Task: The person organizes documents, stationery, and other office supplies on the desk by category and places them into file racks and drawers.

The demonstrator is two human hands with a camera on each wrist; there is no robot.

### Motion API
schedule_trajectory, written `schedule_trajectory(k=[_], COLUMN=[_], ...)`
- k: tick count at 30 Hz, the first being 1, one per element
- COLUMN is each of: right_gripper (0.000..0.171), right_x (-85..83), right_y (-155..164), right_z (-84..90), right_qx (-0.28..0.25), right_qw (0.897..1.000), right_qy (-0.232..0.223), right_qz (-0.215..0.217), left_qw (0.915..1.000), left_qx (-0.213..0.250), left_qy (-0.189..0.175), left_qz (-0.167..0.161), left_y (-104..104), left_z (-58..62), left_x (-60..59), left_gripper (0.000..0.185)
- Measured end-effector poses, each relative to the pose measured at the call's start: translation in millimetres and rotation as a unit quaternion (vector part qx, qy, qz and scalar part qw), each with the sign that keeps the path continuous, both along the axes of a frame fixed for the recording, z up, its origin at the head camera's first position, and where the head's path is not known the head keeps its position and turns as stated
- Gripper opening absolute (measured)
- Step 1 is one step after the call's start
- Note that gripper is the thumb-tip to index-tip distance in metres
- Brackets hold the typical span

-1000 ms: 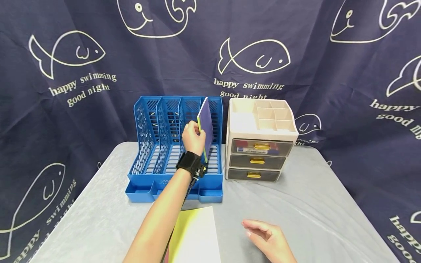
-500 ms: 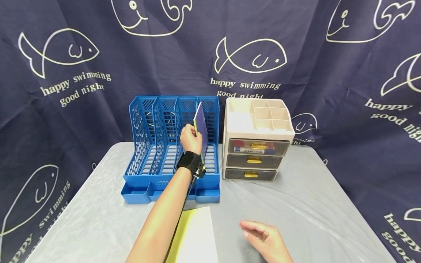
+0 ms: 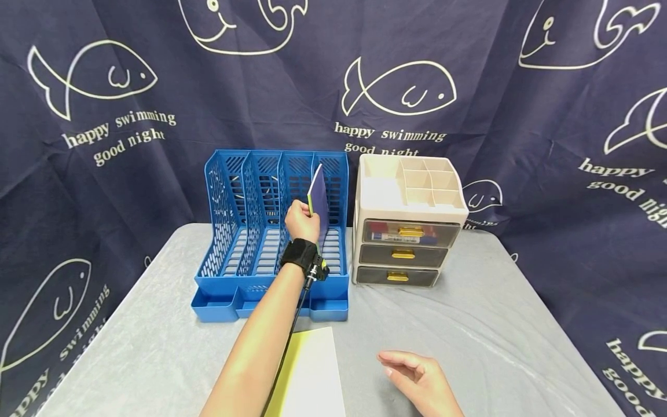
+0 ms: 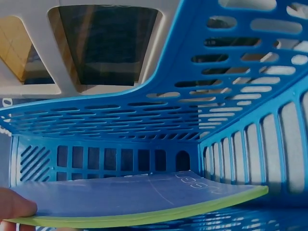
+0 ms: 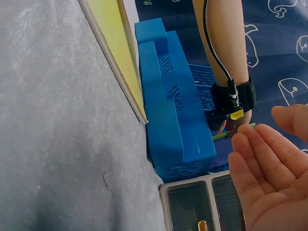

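My left hand [image 3: 303, 222] reaches into the blue file rack [image 3: 219, 313] and pinches a thin notebook [image 3: 320, 200] by its near edge. The notebook has a blue-purple cover and a yellow-green edge, and it stands upright in the rack's rightmost compartment. In the left wrist view, the thumb [image 4: 17, 204] lies on the cover, and the notebook's lower corner comes close to the slotted rack floor. My right hand [image 3: 422, 379] hovers at the front right with relaxed fingers, holding nothing. In the right wrist view its palm [image 5: 269, 192] shows, fingers slightly bent.
Right of the rack stands a cream desk organiser [image 3: 383, 200] with a divided top and three dark drawers; markers show in the upper drawer. A white and yellow booklet [image 3: 318, 370] lies on the grey table [image 3: 469, 336], partly behind my left forearm. A dark blue printed cloth [image 3: 292, 92] hangs behind.
My left hand has lowered the notebook a little deeper into the rack's rightmost compartment. The head view has shifted slightly. My right hand stays in about the same place.
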State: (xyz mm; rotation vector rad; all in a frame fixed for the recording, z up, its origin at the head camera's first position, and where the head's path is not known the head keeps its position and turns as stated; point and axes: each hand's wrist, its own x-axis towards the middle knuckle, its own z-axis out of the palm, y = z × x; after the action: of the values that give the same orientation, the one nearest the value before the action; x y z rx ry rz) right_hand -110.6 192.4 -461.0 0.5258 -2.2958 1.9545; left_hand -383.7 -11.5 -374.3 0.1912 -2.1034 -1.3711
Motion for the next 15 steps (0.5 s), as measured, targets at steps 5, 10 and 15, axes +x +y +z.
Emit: schedule_trajectory(k=[5, 10, 15], right_gripper=[0.022, 0.021, 0.021], right_x=[0.9, 0.8, 0.8], right_y=[0.2, -0.4, -1.0], right_z=[-0.1, -1.4, -0.7], right_qx=[0.003, 0.008, 0.018], right_qw=[1.000, 1.000, 0.999], right_qy=[-0.014, -0.009, -0.019], right_qz=[-0.003, -0.010, -0.020], left_qw=[0.9998, 0.9986, 0.9977], left_qx=[0.009, 0.014, 0.012], left_qy=[-0.017, -0.050, -0.066], left_qz=[-0.009, -0.014, -0.013], left_y=[-0.8, -3.2, -4.9], left_z=[-0.4, -1.7, -3.2], left_x=[1.0, 1.0, 0.5], left_gripper=[0.014, 0.014, 0.015])
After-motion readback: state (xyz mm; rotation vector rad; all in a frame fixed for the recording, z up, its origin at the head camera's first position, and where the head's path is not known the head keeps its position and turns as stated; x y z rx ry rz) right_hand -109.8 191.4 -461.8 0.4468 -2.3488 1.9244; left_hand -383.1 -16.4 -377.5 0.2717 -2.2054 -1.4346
